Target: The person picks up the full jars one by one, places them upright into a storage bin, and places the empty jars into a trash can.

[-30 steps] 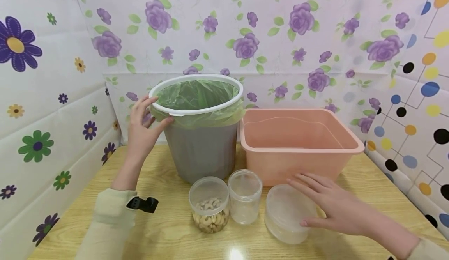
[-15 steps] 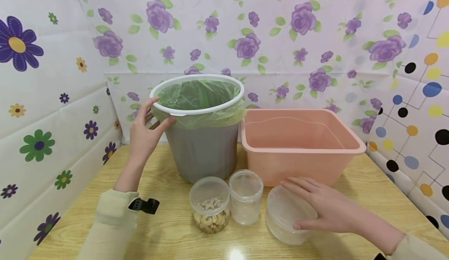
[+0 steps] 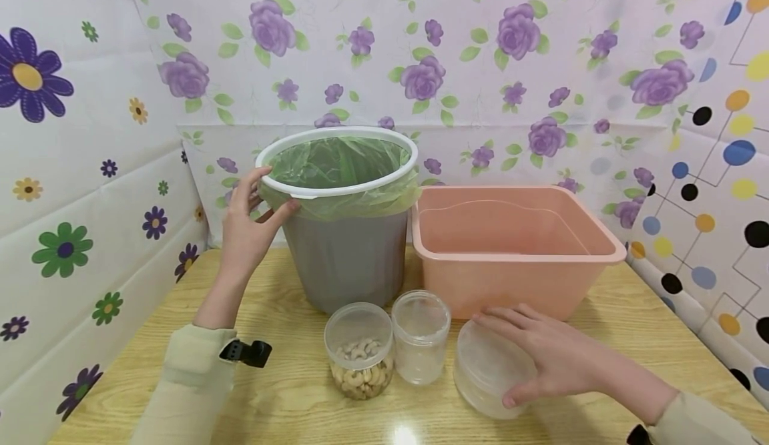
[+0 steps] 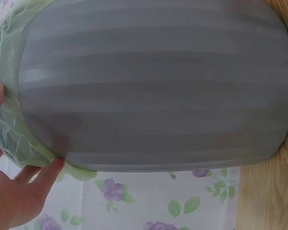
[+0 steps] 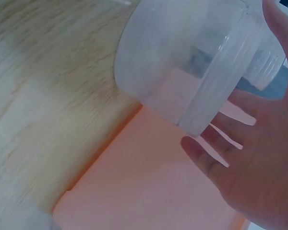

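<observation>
My left hand (image 3: 247, 235) holds the rim of a grey trash bin (image 3: 351, 258), thumb at the front and fingers at the left side. A green bag (image 3: 366, 208) lines the bin and folds over its outside below the white rim; it also shows beside my thumb and fingers in the left wrist view. My right hand (image 3: 559, 351) is spread at a wide, round, frosted plastic jar (image 3: 488, 368), thumb at its near side and fingers at its far side. In the right wrist view the fingers lie close to the jar's lid (image 5: 221, 67); firm contact cannot be made out.
A pink plastic basin (image 3: 480, 285) stands right of the bin. In front are a clear jar (image 3: 420, 348) and a jar of cashews (image 3: 360, 371), side by side on the wood-grain table (image 3: 288, 398). Patterned cloth walls (image 3: 336, 45) surround the back and sides.
My right hand has shifted left and slightly down over the wide jar, bringing thumb and fingers closer around it. The left hand stays at the bin's rim.
</observation>
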{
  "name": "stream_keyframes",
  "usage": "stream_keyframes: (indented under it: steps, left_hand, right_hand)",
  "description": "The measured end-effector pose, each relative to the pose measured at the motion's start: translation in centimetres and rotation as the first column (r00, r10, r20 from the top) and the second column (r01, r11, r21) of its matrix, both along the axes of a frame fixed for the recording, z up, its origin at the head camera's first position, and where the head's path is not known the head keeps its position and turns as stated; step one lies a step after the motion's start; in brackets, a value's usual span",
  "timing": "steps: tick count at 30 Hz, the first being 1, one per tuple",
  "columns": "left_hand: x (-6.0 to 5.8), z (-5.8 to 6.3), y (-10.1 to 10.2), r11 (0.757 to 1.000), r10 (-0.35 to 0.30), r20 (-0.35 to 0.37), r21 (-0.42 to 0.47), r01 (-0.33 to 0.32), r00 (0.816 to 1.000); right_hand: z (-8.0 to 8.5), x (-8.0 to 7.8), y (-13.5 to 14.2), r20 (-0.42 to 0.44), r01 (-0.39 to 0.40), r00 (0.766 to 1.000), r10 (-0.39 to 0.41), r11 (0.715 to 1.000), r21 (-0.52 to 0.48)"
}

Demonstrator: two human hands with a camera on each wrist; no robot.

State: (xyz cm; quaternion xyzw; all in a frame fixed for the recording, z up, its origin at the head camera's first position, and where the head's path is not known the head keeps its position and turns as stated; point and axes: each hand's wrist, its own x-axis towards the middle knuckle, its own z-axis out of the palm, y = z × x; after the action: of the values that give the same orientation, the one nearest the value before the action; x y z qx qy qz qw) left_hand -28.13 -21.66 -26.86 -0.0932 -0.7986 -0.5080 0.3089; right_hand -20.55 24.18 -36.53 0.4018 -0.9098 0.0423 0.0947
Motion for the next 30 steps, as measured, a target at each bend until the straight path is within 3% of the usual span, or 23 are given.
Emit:
stream_keyframes:
  steps: [13, 21, 30]
  left_hand:
    - [0.1, 0.2, 0.0, 0.999, -0.035, 0.038, 0.039, 0.034, 0.999]
    - [0.0, 0.1, 0.0, 0.998, -0.044, 0.022, 0.039, 0.043, 0.999]
    - [0.0, 0.1, -0.1, 0.999, -0.020, 0.008, 0.033, 0.019, 1.000]
  right_hand:
    - [0.9, -1.1, -0.9, 0.114, -0.092, 0.990, 0.086, 0.994, 0.054]
    - [2.2, -0.8, -1.6, 0.244, -0.043, 0.970, 0.011, 0.991, 0.124]
    - [2.9, -0.2, -2.0, 0.246, 0.027, 0.967, -0.065, 0.987, 0.156]
